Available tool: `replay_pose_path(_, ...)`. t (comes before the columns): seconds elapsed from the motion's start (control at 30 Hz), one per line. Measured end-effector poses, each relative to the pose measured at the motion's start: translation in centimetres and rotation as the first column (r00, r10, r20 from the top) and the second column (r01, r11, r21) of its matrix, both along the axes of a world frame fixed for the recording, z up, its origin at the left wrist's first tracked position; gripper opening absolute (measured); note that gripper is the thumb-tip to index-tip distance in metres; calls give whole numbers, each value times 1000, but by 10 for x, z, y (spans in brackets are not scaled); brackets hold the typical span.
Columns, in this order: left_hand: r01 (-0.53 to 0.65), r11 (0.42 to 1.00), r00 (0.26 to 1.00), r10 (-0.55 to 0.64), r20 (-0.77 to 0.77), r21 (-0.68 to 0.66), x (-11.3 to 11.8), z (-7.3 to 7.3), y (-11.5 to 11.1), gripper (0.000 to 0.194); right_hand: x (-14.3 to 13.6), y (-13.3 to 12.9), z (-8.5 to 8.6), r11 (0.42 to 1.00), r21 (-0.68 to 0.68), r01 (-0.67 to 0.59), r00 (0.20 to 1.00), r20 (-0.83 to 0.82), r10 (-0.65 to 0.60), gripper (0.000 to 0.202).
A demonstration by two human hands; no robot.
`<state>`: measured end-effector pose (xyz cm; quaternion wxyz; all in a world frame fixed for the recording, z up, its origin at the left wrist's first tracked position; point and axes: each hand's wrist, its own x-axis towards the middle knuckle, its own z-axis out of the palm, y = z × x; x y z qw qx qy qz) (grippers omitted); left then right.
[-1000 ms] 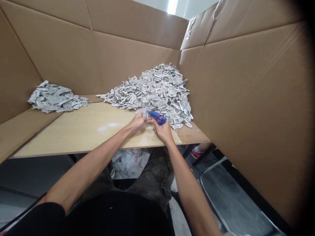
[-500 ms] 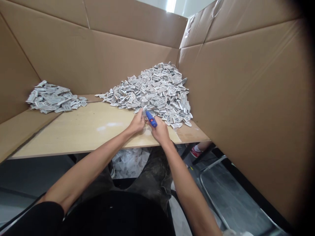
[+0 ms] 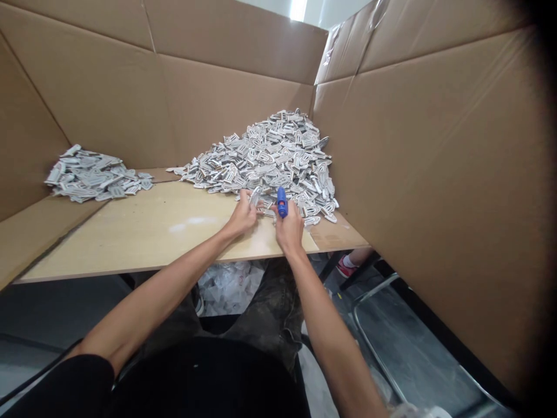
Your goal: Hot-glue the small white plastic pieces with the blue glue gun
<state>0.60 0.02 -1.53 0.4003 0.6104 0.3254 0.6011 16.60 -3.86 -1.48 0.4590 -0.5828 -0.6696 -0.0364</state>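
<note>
My left hand is closed on a small grey-white slotted piece, which it holds upright at the fingertips. To its right, my right hand grips a blue hand tool with a red spot on its top; its exact kind is not clear. A gap separates the tool from the piece. Just beyond both hands rises a large pile of grey-white slotted pieces, all much like the held one. My right fingers are partly hidden behind the tool.
A smaller pile of similar pieces lies at the table's left. Tall cardboard walls enclose the wooden table. Below its front edge sits a heap of clear plastic scraps. Another person's shoe shows under the table at right.
My right hand has moved right with the blue tool, away from the piece in my left hand. The tool now points more straight ahead. My left hand has barely shifted.
</note>
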Motion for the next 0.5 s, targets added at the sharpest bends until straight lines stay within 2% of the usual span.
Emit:
replay_pose_path(0.1,-30,999,999,30,-34,-10,-4,-1,3,32,3,4,-2,989,77,-126,986,-99,134,21)
replay_pose_path(0.2,-147,989,976,148,-162,19,-11,3,0,21,4,6,-2,966,121,-230,944,-215,251,32)
replay_pose_path(0.33,-337,938,908,346,-237,77,-18,10,1,20,6,8,-1,954,22,-298,836,-476,272,53)
replay_pose_path(0.4,-359,930,907,367,-205,76,-20,10,5,24,6,9,-1,931,3,-366,777,-549,307,60)
replay_pose_path(0.5,-301,954,944,300,-136,17,-21,7,13,26,7,9,-1,890,-8,-456,729,-577,368,64)
